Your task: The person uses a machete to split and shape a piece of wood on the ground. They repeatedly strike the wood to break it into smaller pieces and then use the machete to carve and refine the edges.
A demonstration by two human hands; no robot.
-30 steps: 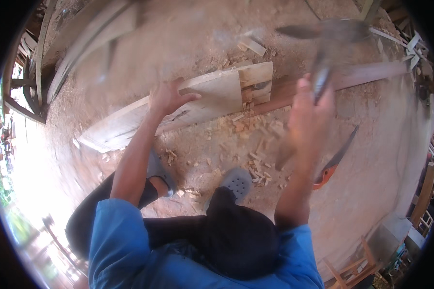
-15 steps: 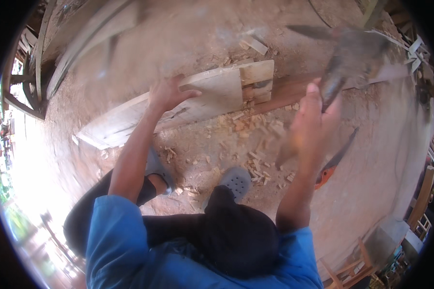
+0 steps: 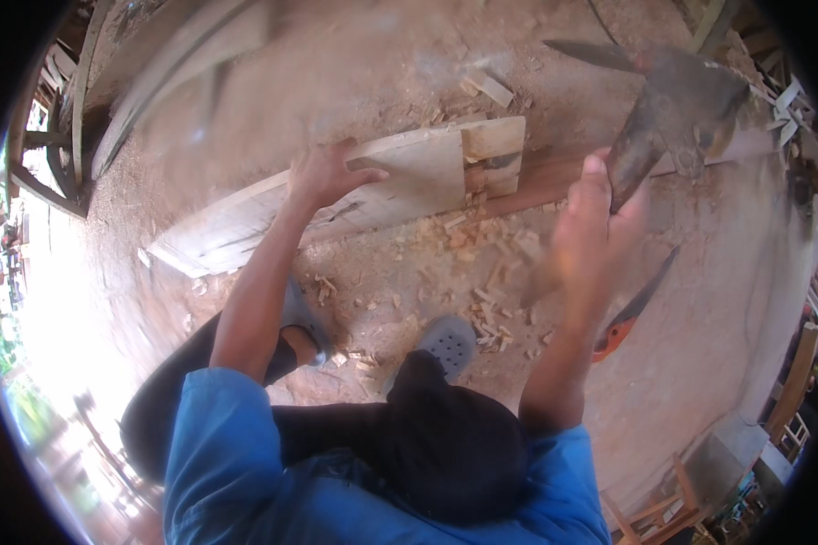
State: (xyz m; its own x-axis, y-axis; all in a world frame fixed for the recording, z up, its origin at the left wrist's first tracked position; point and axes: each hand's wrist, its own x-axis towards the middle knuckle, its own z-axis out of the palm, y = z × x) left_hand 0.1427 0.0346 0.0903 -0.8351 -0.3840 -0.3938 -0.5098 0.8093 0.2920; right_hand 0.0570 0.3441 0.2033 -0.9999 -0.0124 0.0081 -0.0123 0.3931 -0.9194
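A pale wooden board (image 3: 400, 182) stands on its long edge across the ground in front of me, with a notched end at its right. My left hand (image 3: 323, 177) grips its upper edge, fingers over the far side and thumb on the near face. In my right hand (image 3: 600, 213), raised to the right of the board, is an adze (image 3: 682, 100) with a thick, dark wooden head. Its narrow dark blade points left, and the handle's lower end is blurred beside my wrist. The adze is apart from the board.
Wood chips (image 3: 486, 313) litter the ground near my grey clogs (image 3: 447, 345). A handsaw (image 3: 641, 295) with an orange handle lies right of my forearm. A long reddish timber (image 3: 554, 186) runs behind the board. Curved wooden pieces (image 3: 136, 91) lean at upper left.
The adze in my right hand looks sharper and its head sits slightly farther right. The left hand keeps its hold; board and hand appear shifted slightly right in the picture.
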